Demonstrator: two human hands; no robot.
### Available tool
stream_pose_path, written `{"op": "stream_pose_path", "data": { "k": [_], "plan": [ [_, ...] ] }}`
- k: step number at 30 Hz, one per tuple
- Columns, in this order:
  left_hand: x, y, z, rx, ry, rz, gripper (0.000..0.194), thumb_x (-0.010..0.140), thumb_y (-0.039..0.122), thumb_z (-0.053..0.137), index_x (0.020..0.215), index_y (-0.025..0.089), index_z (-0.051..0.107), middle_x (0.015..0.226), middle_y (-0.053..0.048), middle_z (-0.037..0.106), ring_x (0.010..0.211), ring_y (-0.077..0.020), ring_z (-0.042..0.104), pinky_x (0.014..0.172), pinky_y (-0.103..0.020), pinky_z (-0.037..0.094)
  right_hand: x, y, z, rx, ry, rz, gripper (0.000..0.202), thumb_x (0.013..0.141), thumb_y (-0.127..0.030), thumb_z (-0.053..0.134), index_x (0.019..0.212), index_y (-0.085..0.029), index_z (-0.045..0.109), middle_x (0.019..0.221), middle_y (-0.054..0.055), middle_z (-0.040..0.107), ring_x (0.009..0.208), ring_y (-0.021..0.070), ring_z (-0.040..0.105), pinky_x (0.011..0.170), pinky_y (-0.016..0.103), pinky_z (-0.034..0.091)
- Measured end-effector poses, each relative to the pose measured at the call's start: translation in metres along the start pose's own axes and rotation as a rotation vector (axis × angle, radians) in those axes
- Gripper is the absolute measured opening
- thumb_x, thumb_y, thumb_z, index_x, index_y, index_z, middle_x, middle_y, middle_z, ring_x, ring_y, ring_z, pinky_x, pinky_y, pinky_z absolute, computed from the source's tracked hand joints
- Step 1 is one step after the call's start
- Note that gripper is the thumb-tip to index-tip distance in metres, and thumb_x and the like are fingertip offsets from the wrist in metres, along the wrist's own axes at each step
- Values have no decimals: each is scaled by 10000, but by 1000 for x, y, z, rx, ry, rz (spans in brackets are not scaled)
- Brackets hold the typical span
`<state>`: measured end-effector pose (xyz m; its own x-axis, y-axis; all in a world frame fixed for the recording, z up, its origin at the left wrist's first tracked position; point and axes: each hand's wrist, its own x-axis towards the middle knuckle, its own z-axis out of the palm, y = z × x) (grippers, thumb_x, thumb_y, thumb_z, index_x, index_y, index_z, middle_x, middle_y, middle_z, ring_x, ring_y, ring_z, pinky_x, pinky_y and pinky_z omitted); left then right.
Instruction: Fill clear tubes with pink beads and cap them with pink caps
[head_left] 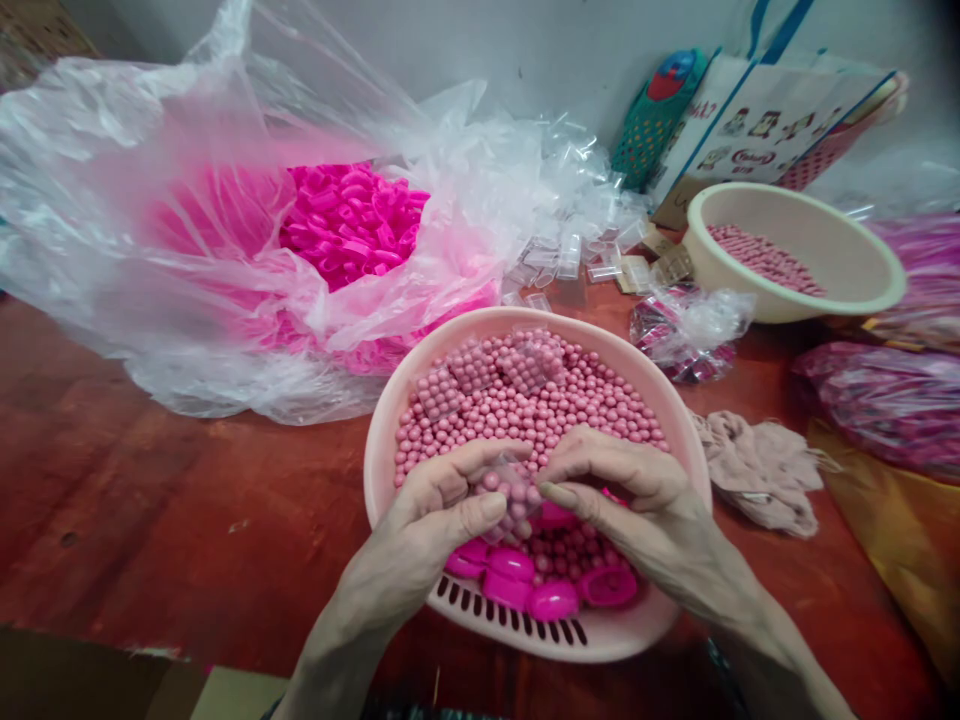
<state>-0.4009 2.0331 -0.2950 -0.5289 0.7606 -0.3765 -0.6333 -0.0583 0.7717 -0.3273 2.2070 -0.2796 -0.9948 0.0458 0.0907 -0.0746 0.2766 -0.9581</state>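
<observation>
My left hand holds a small clear case of pink beads between thumb and fingers, over a pale pink basin. At the right edge of that case, the thumb and forefinger of my right hand are pinched together; whatever lies between them is hidden. Loose pink beads fill much of the basin. On top of them, near its far side, lie several bead-filled clear cases. Bright pink plastic pieces rest along the basin's near side, below my hands.
A large clear bag with many bright pink pieces stands open at left. Behind are empty clear cases. To the right sit a cream bowl with beads, a crumpled cloth and wrapped purple-pink packs on the red table.
</observation>
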Motion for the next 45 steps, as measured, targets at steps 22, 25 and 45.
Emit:
{"op": "stream_pose_path", "data": {
  "k": [22,25,45],
  "plan": [
    [2,-3,1,-238,-57,73,270,824,93,558,1062,189,641,789,-25,678,713,-117,643,685,-212,522,3,-3,17,12,149,-32,237,861,-120,550,1004,-284,646,875,-29,615,826,95,571,736,222,455],
    [0,-5,2,-126,24,132,274,825,111,584,1055,240,657,858,11,672,823,-99,627,800,-192,501,3,-6,16,16,149,-15,261,863,-117,547,1032,-292,642,875,-29,609,821,95,562,733,224,451],
    [2,-2,1,-234,149,221,258,796,132,608,1048,166,649,833,-49,689,795,-132,640,770,-223,510,-10,6,-5,-390,58,-74,182,851,-147,561,1008,-230,600,909,41,592,856,174,549,729,317,465]
  ]
}}
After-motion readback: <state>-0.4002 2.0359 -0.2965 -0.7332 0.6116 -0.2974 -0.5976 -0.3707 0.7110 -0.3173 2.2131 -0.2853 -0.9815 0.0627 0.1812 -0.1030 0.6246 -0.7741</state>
